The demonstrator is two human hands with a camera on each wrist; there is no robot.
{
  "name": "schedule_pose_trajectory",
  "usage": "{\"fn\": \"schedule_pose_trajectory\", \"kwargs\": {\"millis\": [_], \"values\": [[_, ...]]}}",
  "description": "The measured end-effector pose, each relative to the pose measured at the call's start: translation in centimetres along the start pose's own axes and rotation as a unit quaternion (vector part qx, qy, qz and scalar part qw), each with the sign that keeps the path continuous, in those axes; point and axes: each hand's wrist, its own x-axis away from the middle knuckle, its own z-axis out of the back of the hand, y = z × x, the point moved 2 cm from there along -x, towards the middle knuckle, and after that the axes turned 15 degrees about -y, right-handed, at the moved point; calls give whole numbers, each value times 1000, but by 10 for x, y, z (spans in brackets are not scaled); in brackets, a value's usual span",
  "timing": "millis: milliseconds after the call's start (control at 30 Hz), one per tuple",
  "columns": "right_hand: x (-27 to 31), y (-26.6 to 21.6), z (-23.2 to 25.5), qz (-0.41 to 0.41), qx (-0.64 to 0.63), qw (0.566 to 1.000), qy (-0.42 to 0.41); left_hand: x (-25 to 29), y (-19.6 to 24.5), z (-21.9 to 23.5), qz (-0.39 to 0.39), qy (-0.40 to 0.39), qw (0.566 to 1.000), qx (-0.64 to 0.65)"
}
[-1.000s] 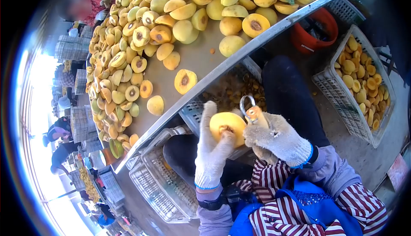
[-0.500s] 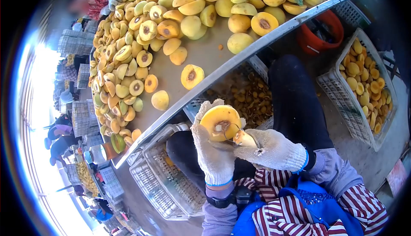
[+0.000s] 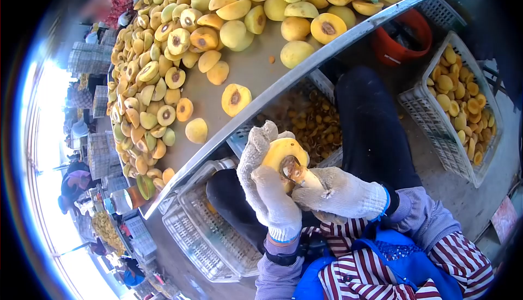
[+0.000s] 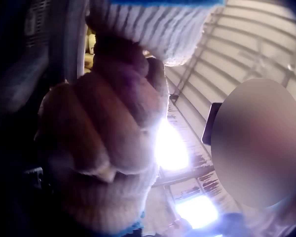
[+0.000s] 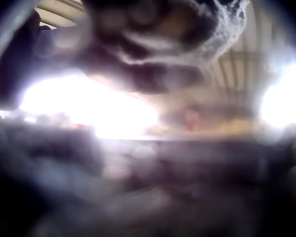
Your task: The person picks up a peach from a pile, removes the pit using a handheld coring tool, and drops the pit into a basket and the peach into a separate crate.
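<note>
Over the lap in the head view, my gloved left hand (image 3: pixel 268 184) holds a yellow fruit half (image 3: pixel 284 151), its fingers round the back and side. My gloved right hand (image 3: pixel 348 193) grips a small tool by its pale handle (image 3: pixel 310 180). The tool's metal loop lies against the brown hollow at the middle of the fruit. Both gloves are close together at the fruit. The left wrist view shows curled gloved fingers (image 4: pixel 106 118) from near; the right wrist view is mostly blurred.
A metal-edged table (image 3: pixel 256 82) heaped with fruit halves stands ahead. Below it is a crate of small pieces (image 3: pixel 318 126). A white crate (image 3: pixel 436 131) of fruit and a red bucket (image 3: pixel 400 55) are right; empty crates (image 3: pixel 210 234) lie left.
The right hand has brought the tool from beside the fruit into its centre. The left hand has turned the fruit half, and its fingers have wrapped farther round it.
</note>
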Motion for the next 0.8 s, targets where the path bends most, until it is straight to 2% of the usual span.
{"fn": "schedule_pose_trajectory", "kwargs": {"millis": [100,200,267,333,433,467,533,600,700,767,800], "values": [[6,-10,3,-51,-17,998,-31,-1,6,-13,-14,40,999,-31],[6,-3,5,1,-64,997,-43,2,3,-9,-90,8,981,-170],[6,4,10,-2,-111,991,-71,3,3,-5,-157,-34,943,-292],[7,6,9,12,-130,989,-72,2,3,-7,-202,-49,935,-286],[6,12,11,-28,-134,988,-73,-1,10,-7,-151,-71,942,-290],[7,11,9,-33,-146,987,-63,-4,13,-7,-130,-77,950,-274],[10,0,1,-40,-162,985,-44,-5,13,-12,-89,-40,990,-102],[12,-11,-8,-4,-120,993,-13,-6,18,-21,-34,0,998,53],[13,-14,-20,12,-80,997,17,-6,31,-24,-14,15,989,143],[15,-15,-26,-4,-54,998,28,-4,37,-24,-9,36,987,156],[14,-15,-30,16,-36,998,43,-3,39,-25,-15,43,985,165]]}}
